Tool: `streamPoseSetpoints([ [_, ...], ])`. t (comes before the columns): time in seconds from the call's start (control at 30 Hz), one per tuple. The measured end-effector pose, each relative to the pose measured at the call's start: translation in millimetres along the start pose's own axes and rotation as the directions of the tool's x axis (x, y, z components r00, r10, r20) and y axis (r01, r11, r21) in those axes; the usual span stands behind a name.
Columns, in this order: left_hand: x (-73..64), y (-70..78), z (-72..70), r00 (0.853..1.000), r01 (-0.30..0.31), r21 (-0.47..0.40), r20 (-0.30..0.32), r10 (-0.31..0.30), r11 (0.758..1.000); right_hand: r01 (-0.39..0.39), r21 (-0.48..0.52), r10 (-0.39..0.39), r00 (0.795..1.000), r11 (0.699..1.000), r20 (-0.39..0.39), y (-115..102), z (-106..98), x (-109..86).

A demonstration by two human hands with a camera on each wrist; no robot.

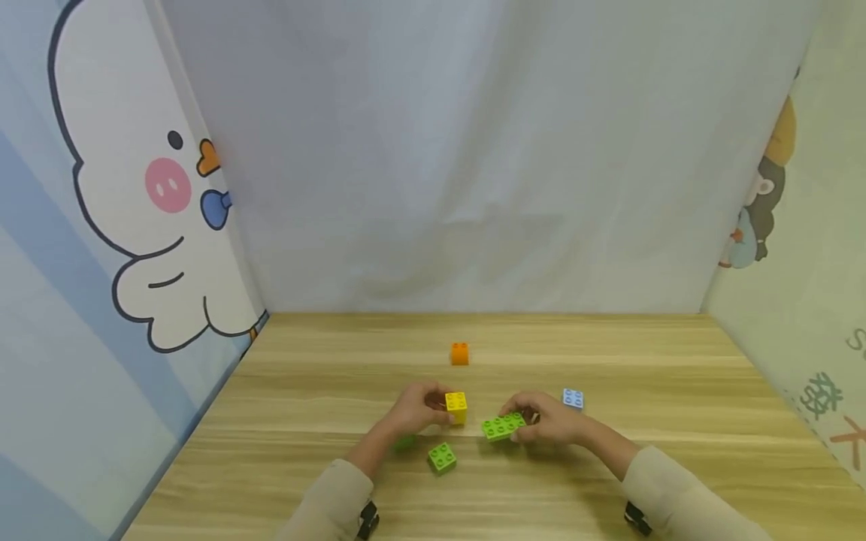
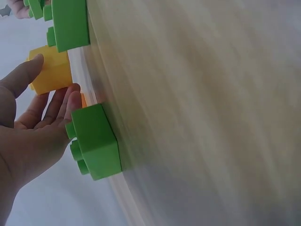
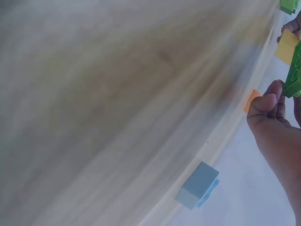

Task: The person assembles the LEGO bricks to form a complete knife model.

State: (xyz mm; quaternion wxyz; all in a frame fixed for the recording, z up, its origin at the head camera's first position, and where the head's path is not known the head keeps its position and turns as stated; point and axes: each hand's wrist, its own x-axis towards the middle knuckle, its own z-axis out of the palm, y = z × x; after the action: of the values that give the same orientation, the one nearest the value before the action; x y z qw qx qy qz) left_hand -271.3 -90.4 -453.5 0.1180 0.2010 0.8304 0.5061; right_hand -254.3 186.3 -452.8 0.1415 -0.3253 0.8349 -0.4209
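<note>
My left hand [image 1: 414, 409] pinches a yellow toy building brick [image 1: 456, 406] between thumb and fingers, studs facing up. In the left wrist view the thumb presses one side of that yellow brick [image 2: 51, 70] and the fingertips the opposite side. Just to its right, my right hand [image 1: 551, 421] grips a long lime-green brick [image 1: 501, 427] by its right end, with two rows of studs on top. A gap separates the two held bricks in the head view. Below them lies a square green brick [image 1: 442, 457]. Another green brick [image 1: 406, 443] is partly hidden by the left forearm.
An orange brick [image 1: 460, 354] stands farther back on the wooden table [image 1: 325, 353]. Beyond the right hand sits a light blue brick [image 1: 573, 398], seen from its side in the right wrist view. A grey-white curtain [image 1: 433, 165] hangs behind the table, with printed panels at both sides.
</note>
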Motion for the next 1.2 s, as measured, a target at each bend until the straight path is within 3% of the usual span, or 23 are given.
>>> streamPoseSetpoints([
  [0.53,0.7,8.6,17.1,0.997,-0.006,-0.032,0.074,0.008,0.999,-0.013,0.052,0.015,1.0,0.999,-0.025,-1.7,-0.4,-7.0],
  [1.2,6.2,12.8,28.2,0.995,0.043,0.033,0.091,-0.046,0.999,0.016,0.088,-0.006,0.994,0.996,-0.11,-3.7,-0.9,-2.7],
])
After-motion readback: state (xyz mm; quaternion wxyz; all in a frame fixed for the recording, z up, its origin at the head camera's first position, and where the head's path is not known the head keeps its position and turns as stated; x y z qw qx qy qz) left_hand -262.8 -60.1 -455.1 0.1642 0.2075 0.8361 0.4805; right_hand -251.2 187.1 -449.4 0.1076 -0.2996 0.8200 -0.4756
